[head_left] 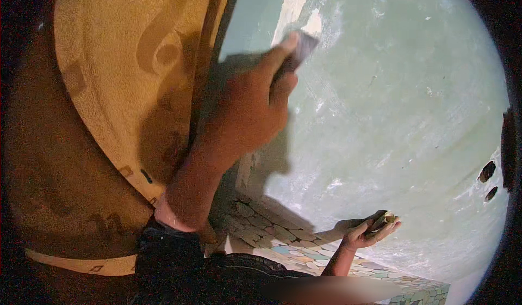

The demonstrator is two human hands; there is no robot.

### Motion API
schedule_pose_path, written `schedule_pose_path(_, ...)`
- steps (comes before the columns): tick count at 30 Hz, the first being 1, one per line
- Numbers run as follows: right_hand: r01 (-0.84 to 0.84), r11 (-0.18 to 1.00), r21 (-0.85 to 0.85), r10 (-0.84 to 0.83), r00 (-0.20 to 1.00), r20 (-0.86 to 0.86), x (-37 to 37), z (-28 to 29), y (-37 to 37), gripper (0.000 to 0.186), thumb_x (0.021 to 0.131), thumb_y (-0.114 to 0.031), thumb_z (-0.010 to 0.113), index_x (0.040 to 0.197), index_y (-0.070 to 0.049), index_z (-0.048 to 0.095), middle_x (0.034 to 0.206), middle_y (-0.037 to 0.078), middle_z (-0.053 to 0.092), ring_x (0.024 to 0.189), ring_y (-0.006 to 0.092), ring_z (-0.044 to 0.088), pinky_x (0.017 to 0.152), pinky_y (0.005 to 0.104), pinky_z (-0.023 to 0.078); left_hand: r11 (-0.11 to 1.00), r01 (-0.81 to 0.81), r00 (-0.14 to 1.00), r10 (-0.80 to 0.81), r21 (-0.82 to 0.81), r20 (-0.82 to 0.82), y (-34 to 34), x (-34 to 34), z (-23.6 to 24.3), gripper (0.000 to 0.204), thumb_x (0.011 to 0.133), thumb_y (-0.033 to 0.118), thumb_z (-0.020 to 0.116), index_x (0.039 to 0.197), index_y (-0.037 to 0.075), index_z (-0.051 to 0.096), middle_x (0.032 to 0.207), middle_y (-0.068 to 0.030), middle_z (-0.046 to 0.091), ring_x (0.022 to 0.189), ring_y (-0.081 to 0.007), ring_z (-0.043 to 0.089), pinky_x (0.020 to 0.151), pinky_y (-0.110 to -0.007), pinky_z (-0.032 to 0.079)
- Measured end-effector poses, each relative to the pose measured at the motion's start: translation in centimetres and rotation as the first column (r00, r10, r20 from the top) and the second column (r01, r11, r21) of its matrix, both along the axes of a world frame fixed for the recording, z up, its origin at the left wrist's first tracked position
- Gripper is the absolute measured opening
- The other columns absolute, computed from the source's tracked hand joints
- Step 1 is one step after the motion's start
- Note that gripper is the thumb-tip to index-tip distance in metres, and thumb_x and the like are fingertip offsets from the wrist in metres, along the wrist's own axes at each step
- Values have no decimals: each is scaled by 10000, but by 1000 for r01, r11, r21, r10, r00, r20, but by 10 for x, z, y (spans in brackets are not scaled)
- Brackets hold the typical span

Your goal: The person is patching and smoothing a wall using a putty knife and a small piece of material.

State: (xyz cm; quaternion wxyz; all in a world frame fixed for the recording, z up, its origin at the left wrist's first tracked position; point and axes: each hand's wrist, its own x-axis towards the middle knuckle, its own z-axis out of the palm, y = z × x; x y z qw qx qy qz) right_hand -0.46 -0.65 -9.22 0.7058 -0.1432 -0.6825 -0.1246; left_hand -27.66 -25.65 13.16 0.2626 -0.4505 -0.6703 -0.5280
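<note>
My left hand [247, 106] reaches up from a dark sleeve at the lower left. Its fingers are closed on a small flat grey scraper [305, 48], blurred by motion, held at the pale green wall [370, 114]. Just beyond the scraper is a bare whitish patch [293, 5] where the wall coat is gone. At the lower right, smaller in view, my right hand [370, 235] is turned palm up. Cupped in it is a short dark cylinder [386, 218] with a pale yellowish round end, whose exact kind I cannot make out. Its arm runs down into a blurred area.
An orange-brown patterned panel [125, 44] with a curved edge stands close on the left. Multicoloured stone-like tiling [272, 233] runs along the wall's base. Two dark holes [487, 171] show in the wall at far right. Arm shadows fall across panel and wall.
</note>
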Motion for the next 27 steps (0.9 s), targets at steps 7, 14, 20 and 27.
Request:
schedule_pose_path(7,-30,998,-61,28,999,-35,-6,-2,-5,581,919,-121,503,1455,4,317,1502,219,324,1429,414,208,1161,531,126,999,-8,999,7,51,32,-3,3,26,442,955,183,549,1383,107,470,1258,-194,575,1090,-300,589,951,-383,439)
schedule_pose_path(14,-34,996,-79,32,999,-23,-5,-1,-7,545,926,-82,492,1442,-1,337,1508,223,308,1428,437,179,1133,530,228,991,-9,995,22,131,-97,3,-9,6,451,941,197,551,1380,152,461,1146,-259,615,1047,-441,596,885,-470,494)
schedule_pose_path(20,-28,995,-93,28,1000,3,-3,4,-12,531,929,-51,474,1437,4,332,1511,228,291,1433,443,141,1121,538,257,991,-20,991,38,134,-132,2,-10,22,458,935,195,556,1381,152,460,1165,-261,607,1088,-439,575,923,-459,475)
schedule_pose_path(27,-79,993,-84,77,997,-26,-5,-2,-6,548,927,-51,477,1449,-4,313,1514,241,276,1428,462,138,1116,550,255,996,-32,996,39,83,-81,0,-13,44,479,948,319,550,1370,101,481,1261,-195,585,1137,-350,585,977,-382,436)
